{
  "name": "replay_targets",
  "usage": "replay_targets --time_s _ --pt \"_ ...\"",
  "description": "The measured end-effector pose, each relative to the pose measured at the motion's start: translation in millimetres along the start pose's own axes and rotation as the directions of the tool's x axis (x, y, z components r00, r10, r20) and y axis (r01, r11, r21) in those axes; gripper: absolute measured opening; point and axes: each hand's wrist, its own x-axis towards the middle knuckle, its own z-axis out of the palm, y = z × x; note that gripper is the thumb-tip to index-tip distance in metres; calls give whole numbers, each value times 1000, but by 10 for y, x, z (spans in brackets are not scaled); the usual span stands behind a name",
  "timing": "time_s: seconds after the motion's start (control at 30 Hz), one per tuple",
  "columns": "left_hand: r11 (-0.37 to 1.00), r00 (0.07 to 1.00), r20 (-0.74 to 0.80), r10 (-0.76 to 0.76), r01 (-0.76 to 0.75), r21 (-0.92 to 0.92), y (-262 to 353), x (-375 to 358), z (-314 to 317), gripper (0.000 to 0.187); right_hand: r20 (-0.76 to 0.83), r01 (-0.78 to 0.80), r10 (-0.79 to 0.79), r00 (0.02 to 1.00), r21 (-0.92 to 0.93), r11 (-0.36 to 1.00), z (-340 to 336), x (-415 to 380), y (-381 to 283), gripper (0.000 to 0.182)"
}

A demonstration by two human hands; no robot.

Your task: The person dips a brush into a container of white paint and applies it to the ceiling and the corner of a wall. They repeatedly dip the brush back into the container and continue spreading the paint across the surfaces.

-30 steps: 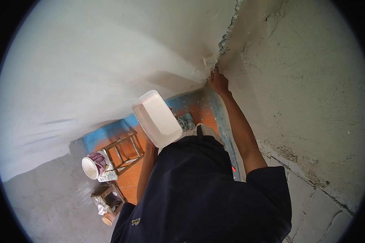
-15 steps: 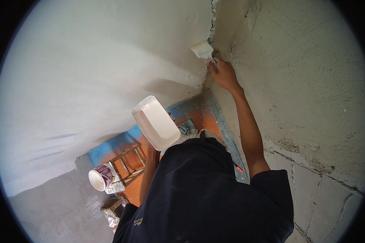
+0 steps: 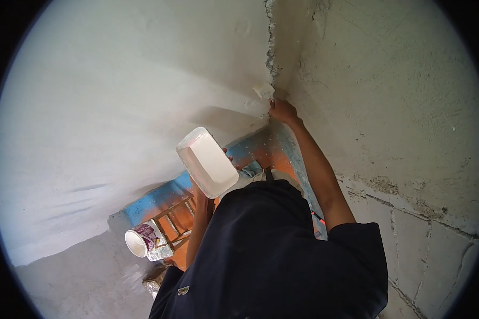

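My right hand (image 3: 283, 111) is closed round the handle of a putty knife (image 3: 264, 90). The wide pale blade lies against the left wall beside the rough, cracked corner seam (image 3: 271, 50). My left hand (image 3: 226, 154) holds a white rectangular tray (image 3: 207, 162) from beneath and behind. Only a few of its fingertips show at the tray's right edge. White material lies inside the tray, which is tilted in front of my torso.
At the lower left a white bucket (image 3: 137, 243) with a purple label stands by a wooden ladder (image 3: 171, 226). The floor (image 3: 182, 257) is orange and blue. Block wall (image 3: 410, 250) shows at the lower right.
My right hand and the putty knife have moved down along the corner seam. The tray has stayed nearly in place, while the view has shifted slightly.
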Motion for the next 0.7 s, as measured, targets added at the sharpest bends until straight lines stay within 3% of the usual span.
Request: replay_targets --time_s 0.07,0.27,0.37,0.47,0.57,0.67,0.7 --pt "1000 999 9 -31 31 1 3 14 18 80 31 2 -3 1000 29 1000 -249 30 -63 50" --pt "998 996 56 -65 64 25 -58 40 -14 78 -174 211 -180 968 177 961 -1293 -486 -849 44" --pt "992 989 94 -111 105 70 -65 17 -154 82 -462 423 -274 843 256 869 -1240 -573 -1003 43" --pt "990 987 100 -127 120 74 -33 -74 -153 86 -433 342 -279 857 72 937 -568 -203 -696 42" --pt "995 983 159 -90 83 50 -73 -138 -142 85 -208 155 -154 966 -10 988 -42 -138 -297 43" --pt "998 977 203 -69 65 23 -99 -203 -163 84 48 28 -27 998 -3 1000 79 -99 -83 52" --pt "998 977 204 -68 66 17 -98 -218 -169 84 42 -25 24 999 35 999 119 -98 -44 54"
